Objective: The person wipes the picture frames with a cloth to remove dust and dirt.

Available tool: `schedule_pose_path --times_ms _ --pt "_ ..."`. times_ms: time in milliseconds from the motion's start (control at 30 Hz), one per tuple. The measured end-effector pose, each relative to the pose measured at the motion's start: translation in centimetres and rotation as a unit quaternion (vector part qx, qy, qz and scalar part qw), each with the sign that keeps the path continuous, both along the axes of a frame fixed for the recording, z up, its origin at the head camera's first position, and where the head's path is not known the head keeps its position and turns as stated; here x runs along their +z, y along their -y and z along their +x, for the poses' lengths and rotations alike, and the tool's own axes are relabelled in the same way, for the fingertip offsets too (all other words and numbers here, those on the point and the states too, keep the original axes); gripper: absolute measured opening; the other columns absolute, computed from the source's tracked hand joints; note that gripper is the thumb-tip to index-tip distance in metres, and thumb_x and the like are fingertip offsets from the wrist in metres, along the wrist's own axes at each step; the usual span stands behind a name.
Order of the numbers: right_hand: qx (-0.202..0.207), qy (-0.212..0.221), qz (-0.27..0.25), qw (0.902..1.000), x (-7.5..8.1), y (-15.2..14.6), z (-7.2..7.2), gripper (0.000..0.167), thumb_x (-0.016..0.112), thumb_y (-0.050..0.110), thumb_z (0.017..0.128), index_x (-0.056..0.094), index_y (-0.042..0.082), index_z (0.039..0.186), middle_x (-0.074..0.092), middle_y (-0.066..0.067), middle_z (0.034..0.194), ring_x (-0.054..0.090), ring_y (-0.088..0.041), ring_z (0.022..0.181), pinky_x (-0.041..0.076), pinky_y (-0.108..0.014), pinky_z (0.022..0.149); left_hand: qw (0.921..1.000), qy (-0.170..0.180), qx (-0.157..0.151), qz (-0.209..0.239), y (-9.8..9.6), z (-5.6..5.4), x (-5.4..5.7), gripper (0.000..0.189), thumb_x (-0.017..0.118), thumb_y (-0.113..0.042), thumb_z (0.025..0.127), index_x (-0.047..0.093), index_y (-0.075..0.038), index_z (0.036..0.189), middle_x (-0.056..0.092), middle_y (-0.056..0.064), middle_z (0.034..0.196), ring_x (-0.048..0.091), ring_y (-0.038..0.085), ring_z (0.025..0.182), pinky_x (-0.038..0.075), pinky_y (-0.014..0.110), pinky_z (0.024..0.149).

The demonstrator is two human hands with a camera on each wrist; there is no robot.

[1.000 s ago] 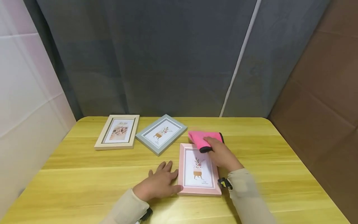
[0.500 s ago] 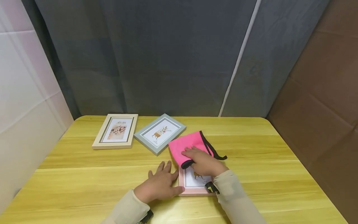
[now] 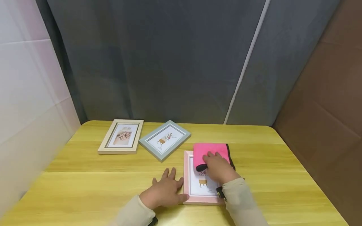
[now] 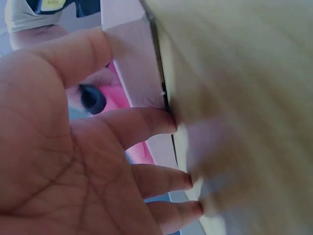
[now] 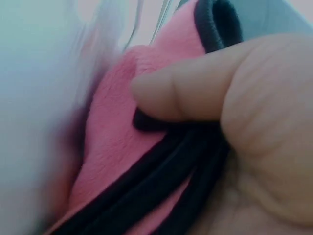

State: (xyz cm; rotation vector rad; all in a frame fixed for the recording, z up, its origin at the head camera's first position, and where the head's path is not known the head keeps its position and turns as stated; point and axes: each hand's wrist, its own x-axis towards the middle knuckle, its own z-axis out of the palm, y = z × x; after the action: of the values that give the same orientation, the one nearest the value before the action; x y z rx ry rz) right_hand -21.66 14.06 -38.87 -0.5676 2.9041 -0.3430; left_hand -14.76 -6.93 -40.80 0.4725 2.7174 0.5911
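Observation:
A pink picture frame (image 3: pixel 186 175) lies face up near the front middle of the table. My left hand (image 3: pixel 165 191) rests at its left side, fingers spread; the thumb touches the near-left corner and, in the left wrist view, fingertips (image 4: pixel 164 120) meet the frame's side (image 4: pixel 142 63). With my right hand (image 3: pixel 220 168) I hold a folded pink cloth (image 3: pixel 210 150) with black edging on the frame's upper right part. In the right wrist view the thumb (image 5: pixel 171 93) presses into the cloth (image 5: pixel 112 107). Hand and cloth hide the frame's right side.
Behind, a blue-grey picture frame (image 3: pixel 150 147) lies turned at an angle. To its left a cream picture frame (image 3: pixel 103 146) lies flat. The wood-patterned table (image 3: pixel 85 191) ends at a dark grey curtain (image 3: pixel 169 62), with a white sheet on the left and a brown one on the right.
The right hand has swept the cloth from the pink frame's far edge toward the left and near side, then back to the upper right. The left hand stays at the frame.

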Motion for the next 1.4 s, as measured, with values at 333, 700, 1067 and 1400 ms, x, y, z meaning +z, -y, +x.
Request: schedule_pose_path --times_ms 333,700,1067,1400 --pt "0.036 -0.005 -0.022 0.9991 -0.3 -0.6 0.1 0.050 0.064 -0.002 0.087 0.059 0.005 0.137 0.047 -0.017 0.148 0.037 -0.038 0.140 0.027 -0.051 0.115 0.9998 0.010 -0.003 -0.017 -0.4 -0.2 -0.5 0.071 0.061 -0.055 0.091 0.054 -0.008 0.143 0.024 0.028 0.157 0.014 0.050 0.145 0.021 0.084 0.093" --pt "-0.020 0.011 -0.029 0.9993 -0.4 -1.6 -0.2 0.048 0.056 0.001 0.095 0.052 0.003 0.143 0.038 -0.021 0.154 0.029 -0.039 0.144 0.023 -0.052 0.116 0.9998 -0.007 -0.006 -0.016 -0.1 -0.1 -0.3 0.071 0.061 -0.055 0.091 0.054 -0.007 0.143 0.024 0.029 0.157 0.015 0.050 0.145 0.021 0.084 0.094" --pt "0.042 0.064 -0.081 0.9937 0.2 -1.2 0.4 0.047 0.063 0.002 0.092 0.057 0.005 0.139 0.047 -0.014 0.149 0.035 -0.032 0.142 0.026 -0.047 0.116 0.9999 0.003 -0.010 -0.008 -0.2 0.1 -0.3 0.071 0.060 -0.055 0.092 0.052 -0.007 0.144 0.024 0.029 0.157 0.014 0.050 0.145 0.020 0.084 0.095" --pt "0.021 -0.014 0.002 0.9997 -0.4 -0.9 0.2 0.042 0.063 0.003 0.090 0.060 -0.001 0.132 0.051 -0.023 0.142 0.041 -0.042 0.136 0.030 -0.053 0.112 1.0000 -0.001 -0.004 -0.005 -0.2 0.4 -0.2 0.068 0.060 -0.055 0.092 0.054 -0.010 0.143 0.024 0.030 0.156 0.015 0.052 0.144 0.020 0.084 0.094"
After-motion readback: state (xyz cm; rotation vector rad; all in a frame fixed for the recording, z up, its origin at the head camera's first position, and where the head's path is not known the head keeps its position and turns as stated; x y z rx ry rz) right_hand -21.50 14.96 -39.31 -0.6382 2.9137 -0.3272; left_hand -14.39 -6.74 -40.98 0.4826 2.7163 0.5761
